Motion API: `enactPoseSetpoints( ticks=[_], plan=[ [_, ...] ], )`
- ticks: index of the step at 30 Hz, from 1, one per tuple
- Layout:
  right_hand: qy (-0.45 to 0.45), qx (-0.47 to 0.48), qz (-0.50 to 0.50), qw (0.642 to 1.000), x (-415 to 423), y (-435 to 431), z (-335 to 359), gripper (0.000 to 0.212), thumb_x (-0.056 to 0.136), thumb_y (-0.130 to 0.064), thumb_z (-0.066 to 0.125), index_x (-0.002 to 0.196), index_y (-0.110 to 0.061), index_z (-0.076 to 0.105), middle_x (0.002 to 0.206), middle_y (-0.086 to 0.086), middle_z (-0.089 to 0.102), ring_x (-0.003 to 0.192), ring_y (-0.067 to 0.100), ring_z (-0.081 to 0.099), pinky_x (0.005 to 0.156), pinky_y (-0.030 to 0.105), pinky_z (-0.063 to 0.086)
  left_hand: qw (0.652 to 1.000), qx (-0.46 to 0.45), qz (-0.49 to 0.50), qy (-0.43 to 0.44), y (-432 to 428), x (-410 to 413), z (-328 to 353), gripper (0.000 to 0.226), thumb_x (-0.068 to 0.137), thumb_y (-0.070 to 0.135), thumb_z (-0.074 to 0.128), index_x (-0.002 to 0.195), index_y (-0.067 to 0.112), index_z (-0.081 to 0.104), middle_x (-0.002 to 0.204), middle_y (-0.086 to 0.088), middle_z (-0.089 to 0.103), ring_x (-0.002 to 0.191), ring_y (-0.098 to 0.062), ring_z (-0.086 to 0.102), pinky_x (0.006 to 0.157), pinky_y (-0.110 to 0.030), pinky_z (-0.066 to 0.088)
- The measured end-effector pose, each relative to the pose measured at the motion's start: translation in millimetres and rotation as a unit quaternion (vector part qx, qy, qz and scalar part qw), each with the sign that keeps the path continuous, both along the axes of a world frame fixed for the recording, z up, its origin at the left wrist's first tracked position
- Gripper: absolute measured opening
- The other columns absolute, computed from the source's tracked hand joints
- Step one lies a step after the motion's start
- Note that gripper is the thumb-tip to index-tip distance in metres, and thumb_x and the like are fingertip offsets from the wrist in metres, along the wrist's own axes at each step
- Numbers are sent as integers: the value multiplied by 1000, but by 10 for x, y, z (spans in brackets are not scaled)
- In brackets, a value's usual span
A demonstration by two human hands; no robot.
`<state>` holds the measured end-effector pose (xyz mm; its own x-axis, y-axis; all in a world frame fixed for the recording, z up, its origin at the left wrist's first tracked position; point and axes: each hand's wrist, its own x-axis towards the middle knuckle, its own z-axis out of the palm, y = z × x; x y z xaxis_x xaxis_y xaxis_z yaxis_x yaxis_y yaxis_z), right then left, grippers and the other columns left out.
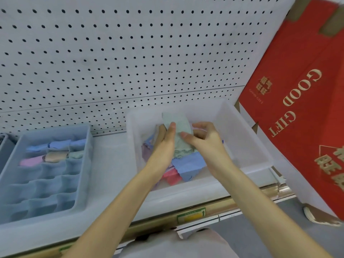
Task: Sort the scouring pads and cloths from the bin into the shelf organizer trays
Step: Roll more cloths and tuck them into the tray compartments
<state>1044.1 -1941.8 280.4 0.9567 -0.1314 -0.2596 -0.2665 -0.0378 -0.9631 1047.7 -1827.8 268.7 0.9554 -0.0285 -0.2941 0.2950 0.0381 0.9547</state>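
Head view: two bare forearms are seen reaching into one clear bin (242, 127), which is set on a white shelf (111, 164) in front of a pegboard (130, 53). One green cloth (181, 131) is held up over the middle of the bin. It is grasped by the left grip (163, 140), with the thumb laid on its front and the fingers hidden behind it. It is also pinched at its right edge by the right grip (204, 138), thumb pressed on the fabric and fingers curled.

Beneath the hands, at least three more cloths are piled on the bin floor: one blue cloth (188, 164), one pink cloth (171, 176) and one purple cloth (146, 151). A full count cannot be made, since part of the pile is covered by the arms.

To the left, apart from the bin, one blue-grey organizer (81, 164) is placed on the same shelf. Six rolled cloths are counted in its far compartments. Three blue rolls (59, 144) are lined up in the back row. One pink roll (31, 161), one beige roll (55, 156) and one green roll (76, 154) are lined up in the next row.

One red box (297, 108) lettered "GOOD GIFT" is seen tilted at the right.
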Motion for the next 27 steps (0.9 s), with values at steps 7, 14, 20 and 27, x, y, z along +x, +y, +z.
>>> enactPoseSetpoints(
  ticks=[7,14,20,27],
  plan=[
    [139,261,-11,955,-176,-2,-406,28,85,-2,65,109,11,61,104,23,69,88,28,69,75,32,59,997,-22,50,50,-40,-219,-299,20,104,30,37,93,36,53,110,5,62,109,-18,60,104,-49,43],
    [64,111,3,992,-231,6,-545,11,89,-1,62,87,-7,54,79,18,60,72,25,60,54,23,52,990,-88,17,110,192,-299,-391,24,103,13,42,121,10,57,116,-18,66,97,-28,65,80,-43,53],
    [5,69,33,997,-247,-33,-592,29,83,5,67,81,-13,44,73,16,58,68,21,59,57,25,51,993,-74,-16,93,327,-337,-429,23,97,8,52,120,10,57,110,-11,69,93,-22,69,69,-33,58],
    [-46,79,138,986,-237,-147,-501,34,83,17,54,79,-11,73,81,-2,72,81,11,66,72,20,51,999,-45,-16,-4,410,-390,-356,29,95,-6,49,106,20,50,103,-28,66,87,-32,64,70,-39,54]
  ],
)
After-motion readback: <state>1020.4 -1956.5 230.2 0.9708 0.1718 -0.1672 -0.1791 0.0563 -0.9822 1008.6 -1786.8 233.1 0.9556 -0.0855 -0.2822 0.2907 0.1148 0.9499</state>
